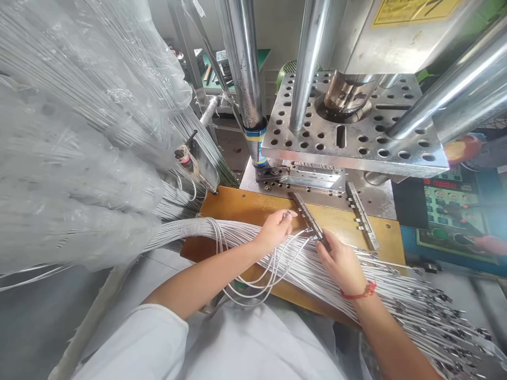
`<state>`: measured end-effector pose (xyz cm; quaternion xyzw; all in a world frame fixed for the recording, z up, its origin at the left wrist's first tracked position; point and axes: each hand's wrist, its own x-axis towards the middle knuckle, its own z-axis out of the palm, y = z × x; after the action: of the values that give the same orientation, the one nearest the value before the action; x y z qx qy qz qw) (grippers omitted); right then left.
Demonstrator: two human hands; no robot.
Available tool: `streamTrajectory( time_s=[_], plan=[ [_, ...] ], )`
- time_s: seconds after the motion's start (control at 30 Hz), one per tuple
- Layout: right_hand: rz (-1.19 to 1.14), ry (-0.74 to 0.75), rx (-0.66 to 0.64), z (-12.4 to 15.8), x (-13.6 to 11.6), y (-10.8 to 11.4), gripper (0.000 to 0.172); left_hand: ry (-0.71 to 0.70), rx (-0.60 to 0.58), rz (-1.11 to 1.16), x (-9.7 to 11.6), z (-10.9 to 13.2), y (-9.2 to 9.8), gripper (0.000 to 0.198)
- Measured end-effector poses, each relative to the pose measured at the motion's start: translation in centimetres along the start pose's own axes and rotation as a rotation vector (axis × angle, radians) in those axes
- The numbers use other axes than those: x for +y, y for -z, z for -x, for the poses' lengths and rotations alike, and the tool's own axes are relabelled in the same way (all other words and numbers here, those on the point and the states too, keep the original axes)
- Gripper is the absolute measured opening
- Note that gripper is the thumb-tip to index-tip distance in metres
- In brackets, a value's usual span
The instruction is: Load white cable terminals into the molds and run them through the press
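My right hand (341, 263), a red string bracelet at its wrist, grips the near end of a slotted metal bar (304, 212). Two white cables have their metal connectors (311, 234) at the lower part of this bar. My left hand (276, 230) is closed in a pinch on a small metal cable connector (287, 214), just left of the bar. Loops of white cable (266, 289) hang below the left hand. Under both hands runs a thick bundle of white cables (237, 232), with connectors on its right-hand ends. A second slotted bar (363, 216) lies to the right.
A press with a perforated steel plate (352, 145) on steel columns stands ahead, above a lower die (317, 177). The brown board (233, 203) lies in front of it. Plastic-wrapped cables (79, 158) fill the left. At right are a control panel (451, 206) and another person's hand (485, 244).
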<state>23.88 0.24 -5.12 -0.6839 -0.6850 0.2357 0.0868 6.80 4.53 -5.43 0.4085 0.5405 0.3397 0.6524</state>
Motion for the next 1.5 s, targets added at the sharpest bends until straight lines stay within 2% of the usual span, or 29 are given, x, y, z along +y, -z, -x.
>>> streamTrajectory(
  time_s=[0.13, 0.3, 0.43, 0.6, 0.73, 0.9, 1.03, 1.13, 1.17, 1.2, 1.3, 1.33, 1.4, 1.5],
  plan=[
    [-0.006, 0.002, -0.001, 0.0, 0.1, -0.1, 0.038, 0.109, -0.020, -0.153, 0.0, -1.3, 0.2, 0.018],
    [-0.013, -0.001, 0.003, 0.0, 0.0, -0.1, 0.037, 0.183, -0.198, -0.330, 0.1, -3.1, 0.4, 0.017],
    [-0.008, 0.009, 0.016, 0.0, 0.0, 0.0, 0.038, 0.272, -0.261, -0.304, 0.7, -3.7, 0.2, 0.022],
    [0.004, 0.002, 0.002, 0.1, -0.1, 0.1, 0.039, 0.313, -0.271, -0.259, 1.7, -3.5, 0.1, 0.019],
    [0.083, 0.048, 0.043, 0.2, -0.1, -0.4, 0.040, 0.318, -0.259, -0.237, 1.7, -3.5, 0.1, 0.018],
    [0.183, 0.120, 0.079, 0.5, 0.2, -0.9, 0.042, 0.191, -0.148, -0.429, 0.6, -3.7, -0.4, 0.021],
    [0.088, 0.123, 0.075, 0.5, 0.2, -0.7, 0.041, 0.032, -0.166, -0.549, 0.9, -3.8, 0.5, 0.025],
    [0.026, 0.104, 0.056, 0.4, 0.2, -0.5, 0.039, -0.137, 0.014, -0.562, 2.1, -3.9, 2.0, 0.026],
    [0.018, 0.099, 0.054, 0.3, 0.2, -0.5, 0.039, -0.125, 0.056, -0.521, 2.4, -3.9, 2.5, 0.028],
    [0.014, 0.093, 0.052, 0.2, 0.3, -0.5, 0.040, -0.060, 0.049, -0.456, 2.6, -3.9, 2.9, 0.031],
    [-0.005, 0.078, 0.034, 0.1, 0.4, -0.5, 0.041, 0.250, -0.137, -0.246, 2.6, -3.7, 3.2, 0.026],
    [-0.015, 0.075, 0.024, 0.1, 0.5, -0.5, 0.041, 0.308, -0.183, -0.212, 2.4, -3.7, 3.1, 0.021],
    [-0.037, 0.071, 0.011, 0.1, 0.5, -0.6, 0.041, 0.303, -0.189, -0.240, 1.7, -3.7, 2.6, 0.014],
    [-0.054, 0.066, 0.008, 0.1, 0.5, -0.5, 0.042, 0.204, -0.136, -0.398, 0.7, -4.3, 1.9, 0.020]
  ],
)
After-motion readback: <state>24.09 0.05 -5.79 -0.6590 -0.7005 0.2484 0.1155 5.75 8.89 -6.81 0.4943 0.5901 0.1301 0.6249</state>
